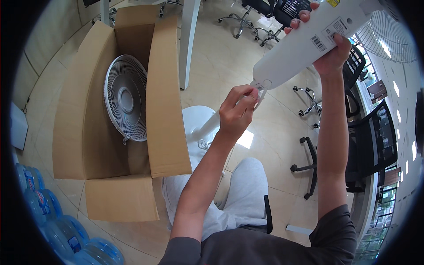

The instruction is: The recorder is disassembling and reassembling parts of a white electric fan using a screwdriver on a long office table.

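Observation:
At the upper right, a white electric fan body is held up at a slant, with labels on its side. My right hand grips it, thumb on the near face and fingertips over the far edge. A wire grille shows at the body's upper end. My left hand pinches at the small fitting where the body's lower end meets the white pole; what lies between the fingertips is hidden. Below, the pole slants up from a round white base, where a coiled cord shows.
An open cardboard box stands at the left with a round fan grille inside. Blue water bottles lie at the lower left. A black mesh office chair is at the right, with others behind. A white table leg rises beyond the box.

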{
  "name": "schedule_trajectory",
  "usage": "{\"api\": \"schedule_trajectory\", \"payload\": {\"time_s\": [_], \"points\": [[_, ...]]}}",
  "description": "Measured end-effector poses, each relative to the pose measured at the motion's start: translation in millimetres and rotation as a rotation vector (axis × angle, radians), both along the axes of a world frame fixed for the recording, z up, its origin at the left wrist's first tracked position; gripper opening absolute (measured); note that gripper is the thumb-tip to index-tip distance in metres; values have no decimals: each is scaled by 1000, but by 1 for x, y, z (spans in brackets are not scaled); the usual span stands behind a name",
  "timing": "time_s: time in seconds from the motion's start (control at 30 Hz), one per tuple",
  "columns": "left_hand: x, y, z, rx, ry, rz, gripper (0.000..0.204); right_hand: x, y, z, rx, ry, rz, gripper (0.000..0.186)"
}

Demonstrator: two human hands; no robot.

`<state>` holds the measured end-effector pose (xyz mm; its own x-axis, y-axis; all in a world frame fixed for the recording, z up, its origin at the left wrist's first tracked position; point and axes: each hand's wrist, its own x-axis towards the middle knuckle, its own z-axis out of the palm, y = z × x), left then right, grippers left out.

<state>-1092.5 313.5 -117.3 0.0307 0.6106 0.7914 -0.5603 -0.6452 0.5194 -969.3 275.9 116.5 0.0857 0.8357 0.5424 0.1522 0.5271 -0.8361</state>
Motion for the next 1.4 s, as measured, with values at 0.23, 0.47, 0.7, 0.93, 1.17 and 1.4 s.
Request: {"api": "schedule_trajectory", "payload": {"time_s": [0.23, 0.47, 0.7, 0.93, 1.17, 1.4], "points": [[-3, 6, 8, 60, 48, 55, 23, 2, 3, -7, 46, 55, 12, 68], [1, 0, 11, -123, 97, -31, 23, 5, -12, -3, 13, 9, -134, 65], [-2, 21, 4, -213, 100, -258, 22, -22, -13, -12, 34, 157, -480, 40], [1, 35, 9, -334, 69, -546, 21, -24, -15, -10, -131, -26, -694, 63], [-2, 41, 9, -470, 106, -710, 14, -34, -13, -13, 50, 85, -693, 43], [3, 31, 1, -327, 61, -639, 24, -20, -14, -14, 14, 25, -613, 40]]}}
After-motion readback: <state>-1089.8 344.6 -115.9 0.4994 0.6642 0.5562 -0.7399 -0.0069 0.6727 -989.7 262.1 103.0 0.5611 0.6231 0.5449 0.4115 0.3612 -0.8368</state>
